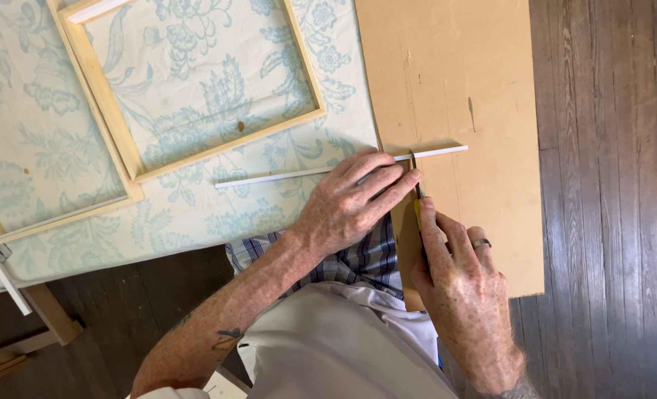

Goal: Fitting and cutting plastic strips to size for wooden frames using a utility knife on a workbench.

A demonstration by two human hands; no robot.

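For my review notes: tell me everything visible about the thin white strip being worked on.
The thin white strip is long, narrow and straight, maybe wood or plastic. It lies flat, nearly level in the picture, from the floral cloth onto the brown board. The left hand presses it down near the board's edge. The right hand holds a yellow-handled knife whose blade meets the strip beside those fingers. Its right end lies free.

Cloth (195,214) on counter: pale cream, light blue floral print. Frames (114,125): pale natural wood. Strip (269,177): white. Board (476,89): tan, plain brown. Knife (418,207): yellow handle, dark blade. Floor (609,185): dark brown planks. Shirt (365,262): blue-white plaid. Ring (481,242): dark silver-grey band.
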